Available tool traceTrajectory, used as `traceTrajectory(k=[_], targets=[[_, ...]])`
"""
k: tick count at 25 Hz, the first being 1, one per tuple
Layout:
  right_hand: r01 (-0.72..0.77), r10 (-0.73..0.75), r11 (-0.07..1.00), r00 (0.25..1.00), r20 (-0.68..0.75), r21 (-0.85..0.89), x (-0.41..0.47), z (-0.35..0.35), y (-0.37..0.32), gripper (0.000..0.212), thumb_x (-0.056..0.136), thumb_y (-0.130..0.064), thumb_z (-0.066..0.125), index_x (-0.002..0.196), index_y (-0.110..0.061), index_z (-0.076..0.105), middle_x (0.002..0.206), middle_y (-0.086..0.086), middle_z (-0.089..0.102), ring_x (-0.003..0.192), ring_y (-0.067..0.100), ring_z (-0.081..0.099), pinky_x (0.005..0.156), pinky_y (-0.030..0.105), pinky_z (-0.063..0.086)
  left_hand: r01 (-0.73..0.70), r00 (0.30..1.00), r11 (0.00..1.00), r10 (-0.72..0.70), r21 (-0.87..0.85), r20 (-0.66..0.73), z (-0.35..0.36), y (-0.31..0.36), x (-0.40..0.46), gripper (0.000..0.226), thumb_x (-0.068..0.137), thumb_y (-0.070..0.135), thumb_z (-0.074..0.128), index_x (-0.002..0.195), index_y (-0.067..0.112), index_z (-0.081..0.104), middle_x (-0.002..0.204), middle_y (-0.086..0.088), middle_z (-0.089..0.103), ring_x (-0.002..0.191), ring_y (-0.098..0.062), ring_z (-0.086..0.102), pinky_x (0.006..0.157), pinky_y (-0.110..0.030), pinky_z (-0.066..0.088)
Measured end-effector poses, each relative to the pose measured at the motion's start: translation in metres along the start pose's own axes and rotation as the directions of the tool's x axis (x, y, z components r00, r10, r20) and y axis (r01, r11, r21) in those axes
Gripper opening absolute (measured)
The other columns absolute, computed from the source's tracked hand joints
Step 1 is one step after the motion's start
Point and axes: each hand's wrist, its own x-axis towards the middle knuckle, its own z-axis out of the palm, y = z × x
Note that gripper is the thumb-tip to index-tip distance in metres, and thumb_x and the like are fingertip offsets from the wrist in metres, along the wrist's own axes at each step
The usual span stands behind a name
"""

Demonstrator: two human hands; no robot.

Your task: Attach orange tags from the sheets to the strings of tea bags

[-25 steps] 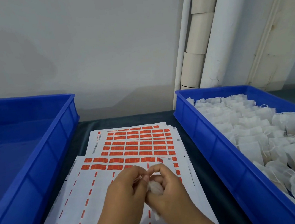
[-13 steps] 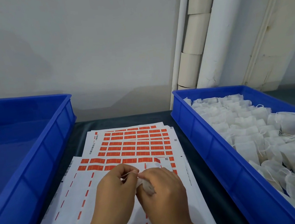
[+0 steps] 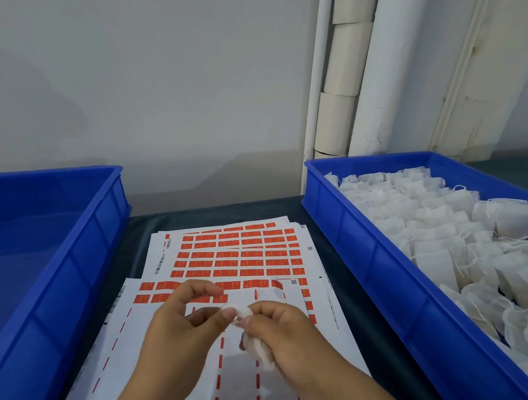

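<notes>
Both hands up over the near tag sheet (image 3: pixel 163 361), meeting mid-frame. Right hand (image 3: pixel 286 336) curled round a white tea bag (image 3: pixel 258 350), bag bunched in its palm, thumb and forefinger pinching the top end. Left hand (image 3: pixel 184 322) with forefinger arched over, thumb tip touching that same white end; can't tell if it actually grips it or the string. Second sheet of orange tags (image 3: pixel 239 256) lies farther back. Right blue bin (image 3: pixel 381 272) holds the heap of tea bags (image 3: pixel 454 243); left blue bin (image 3: pixel 74 266) sits beside the sheets.
</notes>
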Motion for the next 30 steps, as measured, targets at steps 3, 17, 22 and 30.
traceTrajectory(k=[3, 17, 22, 30], targets=[[-0.207, 0.119, 0.868, 0.969, 0.216, 0.452, 0.000, -0.003, 0.001, 0.011, 0.090, -0.014, 0.057, 0.097, -0.010, 0.064, 0.087, 0.006, 0.059, 0.076, 0.018, 0.057, 0.065, 0.028, 0.048, 0.007, 1.000, 1.000, -0.008, -0.002, -0.007, 0.002, -0.004, 0.001, 0.015, 0.077, 0.006, 0.071, 0.069, 0.017, 0.065, 0.069, 0.026, 0.060, 0.068, 0.004, 0.053, 0.061, -0.008, 0.039], [-0.113, 0.083, 0.907, 0.992, 0.090, 0.407, 0.002, -0.003, 0.006, 0.016, 0.091, -0.023, 0.059, 0.082, -0.017, 0.071, 0.082, 0.005, 0.064, 0.082, 0.020, 0.057, 0.070, 0.027, 0.050, -0.427, 0.900, 0.727, 0.398, 0.537, 0.177, -0.004, -0.003, -0.008, 0.029, 0.078, 0.029, 0.069, 0.104, 0.040, 0.067, 0.096, 0.034, 0.048, 0.085, 0.007, 0.049, 0.072, -0.002, 0.039], [-0.041, 0.039, 0.954, 0.999, 0.014, 0.295, 0.001, -0.001, 0.005, 0.016, 0.090, -0.028, 0.060, 0.086, -0.018, 0.072, 0.085, 0.002, 0.067, 0.087, 0.020, 0.060, 0.075, 0.026, 0.050, -0.448, 0.884, 0.692, 0.438, 0.566, 0.164, -0.010, -0.005, -0.013, 0.024, 0.074, 0.033, 0.069, 0.098, 0.032, 0.073, 0.091, 0.024, 0.058, 0.078, 0.004, 0.052, 0.071, -0.003, 0.040], [-0.041, 0.058, 0.984, 0.994, -0.092, 0.174, 0.001, -0.003, 0.006, 0.018, 0.088, -0.031, 0.062, 0.075, -0.022, 0.071, 0.076, -0.006, 0.070, 0.081, 0.019, 0.064, 0.077, 0.026, 0.053, -0.422, 0.907, 0.644, 0.296, 0.638, 0.301, -0.014, -0.004, -0.010, 0.006, 0.093, 0.040, 0.048, 0.089, 0.043, 0.045, 0.090, 0.031, 0.044, 0.083, 0.004, 0.050, 0.070, -0.003, 0.038]])
